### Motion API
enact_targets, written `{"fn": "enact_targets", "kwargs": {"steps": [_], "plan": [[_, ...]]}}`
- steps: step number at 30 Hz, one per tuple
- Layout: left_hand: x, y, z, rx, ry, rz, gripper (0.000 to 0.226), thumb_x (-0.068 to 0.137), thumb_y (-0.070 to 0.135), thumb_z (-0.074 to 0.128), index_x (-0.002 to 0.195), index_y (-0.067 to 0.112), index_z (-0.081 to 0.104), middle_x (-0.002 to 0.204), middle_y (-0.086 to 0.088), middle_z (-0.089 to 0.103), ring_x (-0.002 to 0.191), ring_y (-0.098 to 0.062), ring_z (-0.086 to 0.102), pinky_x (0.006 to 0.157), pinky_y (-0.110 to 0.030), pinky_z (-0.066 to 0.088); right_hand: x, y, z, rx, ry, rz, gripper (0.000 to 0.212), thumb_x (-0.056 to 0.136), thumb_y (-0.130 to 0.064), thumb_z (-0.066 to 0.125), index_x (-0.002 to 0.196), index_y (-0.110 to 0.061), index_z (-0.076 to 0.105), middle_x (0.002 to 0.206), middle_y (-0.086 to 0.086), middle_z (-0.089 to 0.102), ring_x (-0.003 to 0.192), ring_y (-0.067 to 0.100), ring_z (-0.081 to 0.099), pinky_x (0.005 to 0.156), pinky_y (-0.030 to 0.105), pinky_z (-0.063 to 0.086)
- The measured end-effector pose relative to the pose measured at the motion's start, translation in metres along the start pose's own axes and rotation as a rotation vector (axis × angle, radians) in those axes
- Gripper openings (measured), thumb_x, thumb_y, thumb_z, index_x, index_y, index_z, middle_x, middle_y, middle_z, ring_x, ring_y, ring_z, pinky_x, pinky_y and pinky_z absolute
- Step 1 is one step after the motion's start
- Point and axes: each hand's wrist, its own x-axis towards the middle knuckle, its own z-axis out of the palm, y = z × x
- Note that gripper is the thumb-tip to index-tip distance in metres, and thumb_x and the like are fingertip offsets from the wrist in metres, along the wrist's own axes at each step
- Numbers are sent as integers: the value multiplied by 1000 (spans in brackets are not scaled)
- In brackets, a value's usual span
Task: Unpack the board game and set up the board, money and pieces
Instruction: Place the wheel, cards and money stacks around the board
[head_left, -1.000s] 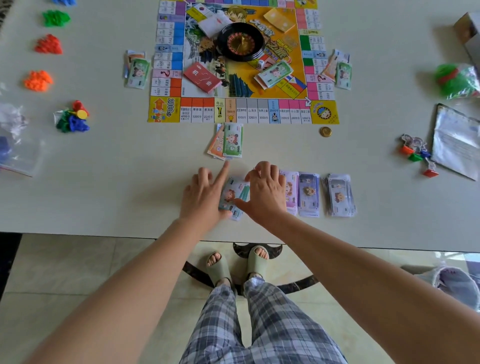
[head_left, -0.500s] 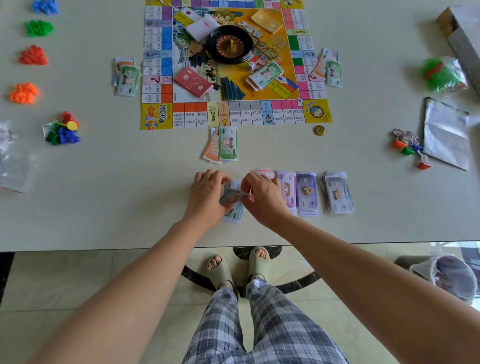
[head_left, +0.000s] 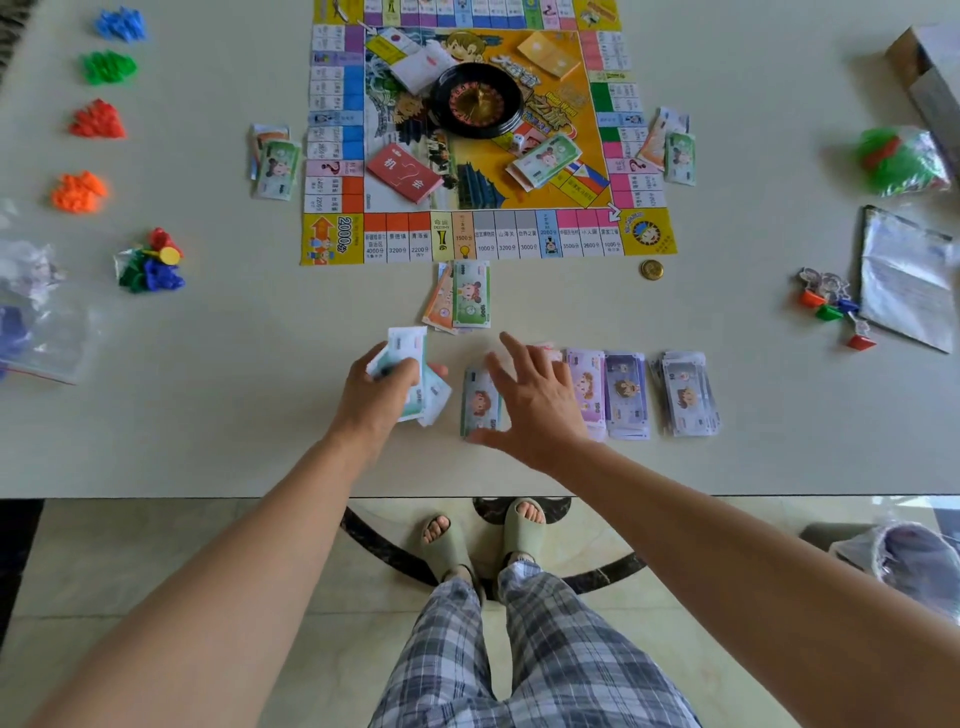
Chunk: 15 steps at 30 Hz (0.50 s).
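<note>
Far left on the table (head_left: 218, 415): clear plastic bags (head_left: 31, 332), then four sorted heaps of small pieces, blue (head_left: 122, 25), green (head_left: 108, 66), red (head_left: 97, 119) and orange (head_left: 79, 191), well apart in a column. Below them is a mixed cluster of pawns (head_left: 150, 265).

We note a short stack of notes (head_left: 275, 166) just beside the left edge of the board (head_left: 332, 239). The board lies flat and unfolded. A black roulette wheel (head_left: 478, 101) sits near its middle, with a red card deck (head_left: 405, 172) to the lower left.

The left hand (head_left: 382, 387) has its fingers curled round a wad of banknotes (head_left: 408, 353), which is fanned and lifted off the table. Near the board's lower edge is a small money pile (head_left: 460, 299).

The right hand (head_left: 537, 402) has its fingers spread and grips nothing. It is over a green note (head_left: 480, 402) that lies flat. We cannot tell whether they touch. To its right is a row of purple note stacks (head_left: 626, 392) side by side.

A gold coin (head_left: 651, 269) lies by the board's corner. Far right: key-ring tokens (head_left: 831, 306), a printed sheet (head_left: 906, 275), a green bagged bundle (head_left: 901, 161) and an open box (head_left: 930, 78).
</note>
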Motion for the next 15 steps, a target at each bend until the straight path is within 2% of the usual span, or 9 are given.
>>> {"fn": "enact_targets", "kwargs": {"steps": [3, 6, 10, 12, 15], "plan": [[-3, 0, -2, -54, -26, -65, 27, 81, -1, 38, 90, 18, 55, 83, -4, 75, 72, -22, 68, 64, -28, 51, -3, -3, 6, 13, 76, -6, 83, 75, -65, 63, 140, -19, 39, 153, 6, 25, 135, 28, 24, 109, 44, 22], [-3, -3, -2, -78, 0, -89, 27, 79, -3, 35, 87, 16, 52, 73, -7, 74, 70, -25, 63, 65, -29, 48, -2, -4, 8, 60, 154, -15, 68, 74, -57, 69, 127, -17, 55, 138, 4, 43, 127, 26, 35, 103, 40, 27], [-1, -1, -4, -158, 31, -119, 29, 81, -5, 33, 88, 9, 56, 59, -7, 63, 66, -27, 62, 70, -33, 50, 0, -4, 7, 333, 197, -7, 51, 73, -35, 78, 113, -10, 61, 117, 8, 53, 108, 26, 48, 87, 38, 44], [-1, 1, -4, -197, 3, -156, 26, 86, -3, 38, 92, 5, 62, 57, -5, 52, 56, -22, 59, 68, -33, 51, 4, -5, 1, 563, 221, 43, 47, 72, -28, 80, 112, -11, 60, 108, 6, 56, 94, 22, 53, 76, 34, 47], [-5, 3, -2, -156, -64, -156, 7, 88, 11, 63, 91, 4, 65, 53, 0, 46, 49, -16, 48, 68, -37, 53, 14, -11, -15, 744, 135, 88, 45, 76, -25, 79, 114, -17, 56, 88, -3, 61, 74, 15, 53, 64, 27, 44]]}}
